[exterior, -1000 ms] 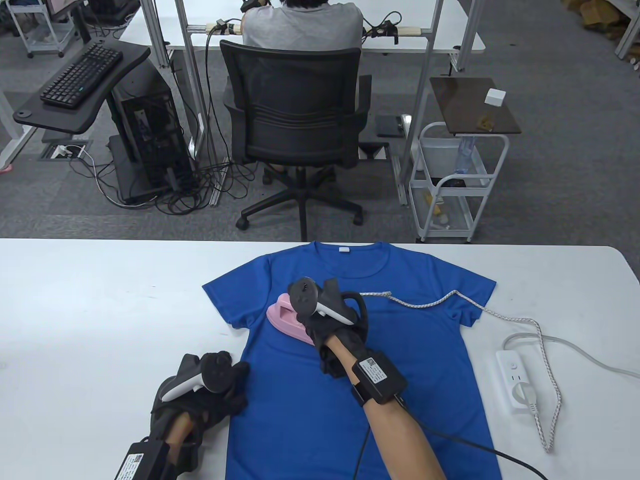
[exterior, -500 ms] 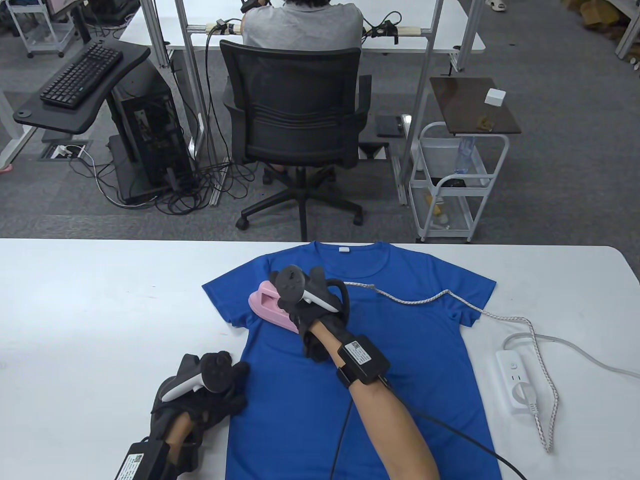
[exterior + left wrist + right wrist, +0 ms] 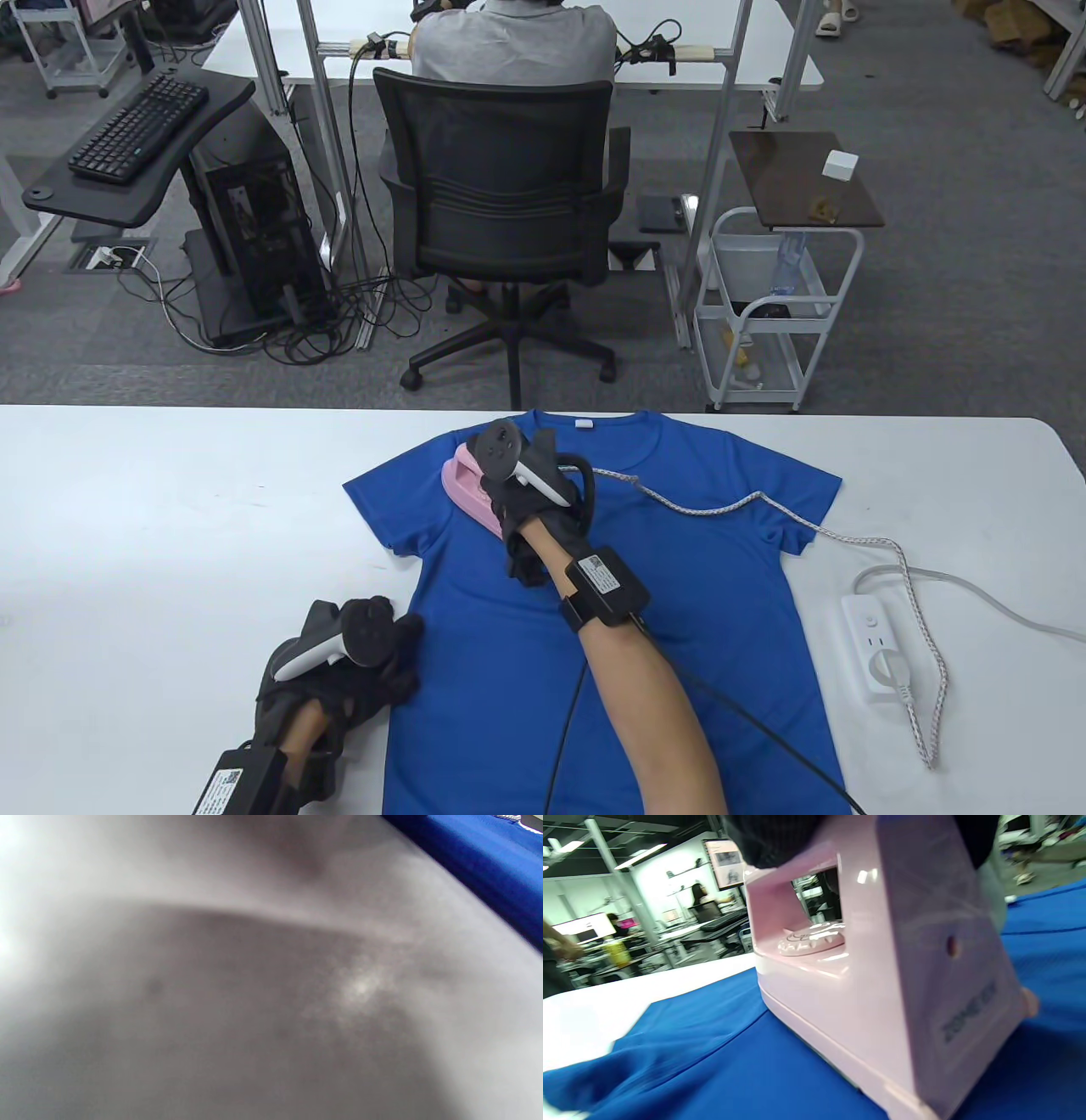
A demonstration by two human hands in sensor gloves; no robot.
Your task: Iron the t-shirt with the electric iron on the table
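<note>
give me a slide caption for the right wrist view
Pink iron, gripped from above by the right hand, resting flat on the blue t-shirt.

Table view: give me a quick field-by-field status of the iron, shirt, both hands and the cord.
iron: pink, flat on the shirt, near the collar on the view's left
shirt: blue, spread flat on the white table, collar away from the person
right hand: grips the iron's handle
left hand: rests at the shirt's lower left edge; fingers hidden
cord: braided, runs across the shirt to the power strip, plugged in
</note>
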